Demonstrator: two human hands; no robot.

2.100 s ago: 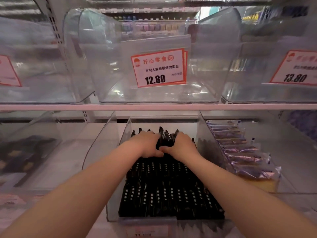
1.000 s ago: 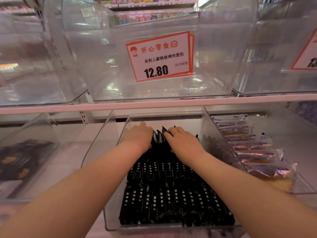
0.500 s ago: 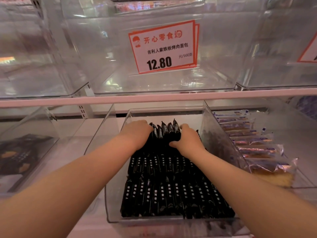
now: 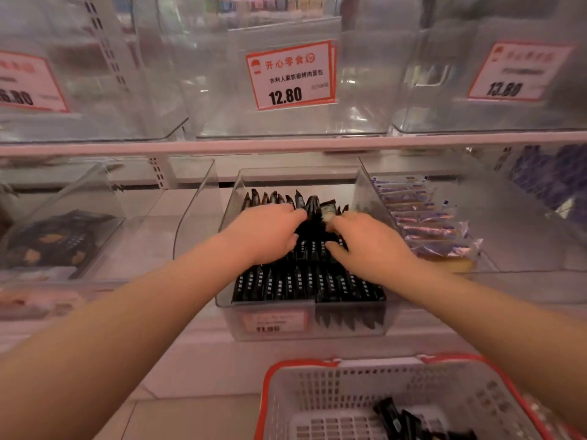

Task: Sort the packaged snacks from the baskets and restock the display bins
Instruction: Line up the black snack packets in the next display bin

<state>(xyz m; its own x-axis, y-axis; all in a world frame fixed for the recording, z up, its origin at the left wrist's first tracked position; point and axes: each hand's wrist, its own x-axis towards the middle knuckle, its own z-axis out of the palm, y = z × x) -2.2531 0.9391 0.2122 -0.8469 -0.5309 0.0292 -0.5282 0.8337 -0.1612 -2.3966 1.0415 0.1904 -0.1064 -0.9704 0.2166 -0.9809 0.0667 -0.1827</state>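
Black snack packets (image 4: 305,282) stand in tight rows inside a clear display bin (image 4: 349,325) on the lower shelf. Both my hands are in the bin over the back rows. My left hand (image 4: 266,233) curls its fingers down over the upright packets at the rear. My right hand (image 4: 368,246) curls beside it, with a tilted packet (image 4: 327,211) showing a light face at its fingertips. Below, a white basket with a red rim (image 4: 317,385) holds a few more black packets (image 4: 400,420).
To the right is a bin of purple-wrapped cakes (image 4: 425,223); to the left, a bin with dark packs (image 4: 54,242). The shelf edge (image 4: 286,144) overhead carries clear bins and a 12.80 price tag (image 4: 290,74).
The view has pulled back and dipped, bringing the basket into sight. My hands have shifted from pressing the packets' tops to curling around the back rows, and one packet has tipped over.
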